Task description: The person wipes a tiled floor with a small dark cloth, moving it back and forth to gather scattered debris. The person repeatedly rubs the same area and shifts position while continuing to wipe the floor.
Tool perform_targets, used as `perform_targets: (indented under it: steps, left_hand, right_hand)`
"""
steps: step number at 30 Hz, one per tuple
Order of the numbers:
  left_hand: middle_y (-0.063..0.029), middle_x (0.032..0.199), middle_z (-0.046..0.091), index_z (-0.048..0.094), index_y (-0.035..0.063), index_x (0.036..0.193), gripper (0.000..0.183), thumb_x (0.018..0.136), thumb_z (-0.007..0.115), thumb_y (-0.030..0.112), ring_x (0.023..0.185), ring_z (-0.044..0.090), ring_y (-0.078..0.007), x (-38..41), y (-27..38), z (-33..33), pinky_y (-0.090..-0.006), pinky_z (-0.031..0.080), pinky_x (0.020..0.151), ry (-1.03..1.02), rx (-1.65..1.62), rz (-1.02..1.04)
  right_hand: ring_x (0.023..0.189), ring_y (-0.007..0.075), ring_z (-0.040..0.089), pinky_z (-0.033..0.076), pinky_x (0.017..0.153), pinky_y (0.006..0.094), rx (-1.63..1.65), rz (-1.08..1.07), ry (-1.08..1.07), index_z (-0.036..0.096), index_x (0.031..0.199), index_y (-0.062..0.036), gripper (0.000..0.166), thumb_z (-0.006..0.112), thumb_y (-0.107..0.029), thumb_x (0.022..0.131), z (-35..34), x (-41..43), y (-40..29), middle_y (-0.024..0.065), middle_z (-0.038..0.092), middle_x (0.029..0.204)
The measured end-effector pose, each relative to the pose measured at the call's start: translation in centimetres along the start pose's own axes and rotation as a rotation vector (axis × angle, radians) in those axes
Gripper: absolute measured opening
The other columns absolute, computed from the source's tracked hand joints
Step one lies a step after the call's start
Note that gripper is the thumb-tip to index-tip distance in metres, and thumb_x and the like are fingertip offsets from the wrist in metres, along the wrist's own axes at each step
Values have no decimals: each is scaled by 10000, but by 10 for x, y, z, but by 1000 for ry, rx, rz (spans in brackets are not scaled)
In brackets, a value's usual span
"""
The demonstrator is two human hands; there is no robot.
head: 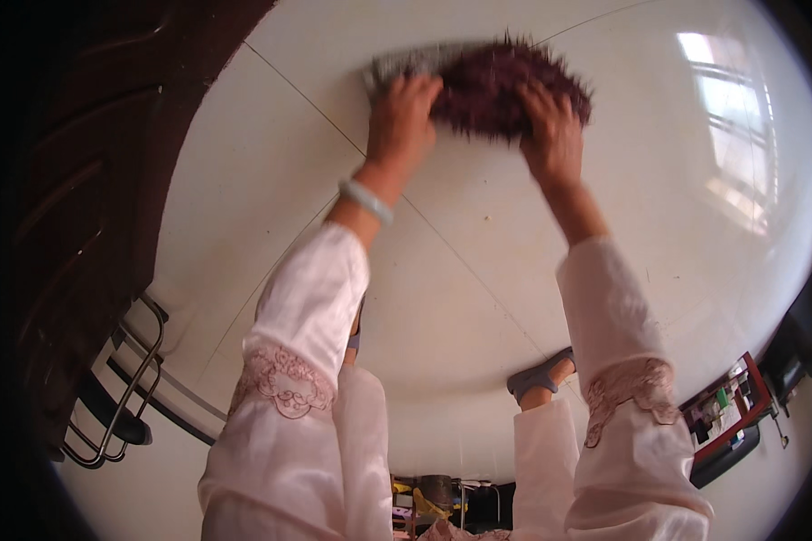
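Observation:
A shaggy dark purple mat or cloth (487, 88) lies on the pale tiled floor, with a grey part (413, 61) at its left end; its exact kind cannot be told. My left hand (406, 122), with a pale bangle (366, 201) at the wrist, rests at the grey part, its fingertips blurred. On the purple pile's right portion lies my right hand (551, 128), fingers bent onto it. Whether the fingers grip or only press cannot be made out.
Dark red-brown furniture or a door (101, 135) borders the left side. A metal-framed chair (118, 406) stands at lower left. My grey shoe (538, 380) is on the floor. At lower right is a red-edged table or shelf (731, 406) with small items.

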State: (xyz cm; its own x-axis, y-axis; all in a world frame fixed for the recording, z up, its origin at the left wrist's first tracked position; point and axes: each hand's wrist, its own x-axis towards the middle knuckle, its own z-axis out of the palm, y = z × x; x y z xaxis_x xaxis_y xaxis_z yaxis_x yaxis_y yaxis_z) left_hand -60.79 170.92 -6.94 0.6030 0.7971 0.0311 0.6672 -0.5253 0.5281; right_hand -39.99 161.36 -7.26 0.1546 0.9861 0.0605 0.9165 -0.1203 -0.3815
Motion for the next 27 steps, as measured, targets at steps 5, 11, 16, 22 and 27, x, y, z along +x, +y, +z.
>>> perform_targets:
  steps: [5,11,16,22,27]
  left_hand:
    - [-141,1216,610,636,-4,1172,397,791,525,-32,1078,571,-345,-153,52,7,-420,509,907,-208,-75,-16]
    - [-96,1081,614,653,16,1052,303,764,561,9,1017,567,-272,-266,95,1,-371,512,837,-542,-151,106]
    - [-72,978,616,644,26,1023,312,727,565,-36,1021,570,-272,-209,97,-26,-384,498,862,-615,-372,79]
    - [-50,1045,620,641,45,1064,276,796,574,58,1109,539,-239,21,72,-33,-401,423,884,33,-84,428]
    - [-42,1202,621,634,80,1114,269,866,540,32,1206,519,-234,179,25,-16,-401,415,999,31,78,303]
  right_hand:
    - [1193,376,500,425,954,473,50,94,-158,538,1341,-98,707,593,76,658,-13,-166,-42,128,508,1421]
    - [1135,368,542,479,936,453,195,307,-444,589,1267,-62,642,572,101,646,-51,-321,-82,155,562,1348]
    - [1053,385,615,522,888,447,370,467,-343,618,1219,-45,618,568,150,634,-90,-302,-90,188,660,1152]
    - [1060,385,611,446,977,452,103,250,138,585,1249,-22,509,597,98,754,-96,-101,-27,183,648,1187]
    - [1225,406,501,409,1033,487,152,266,279,461,1417,-72,627,542,10,800,-42,76,-25,197,506,1389]
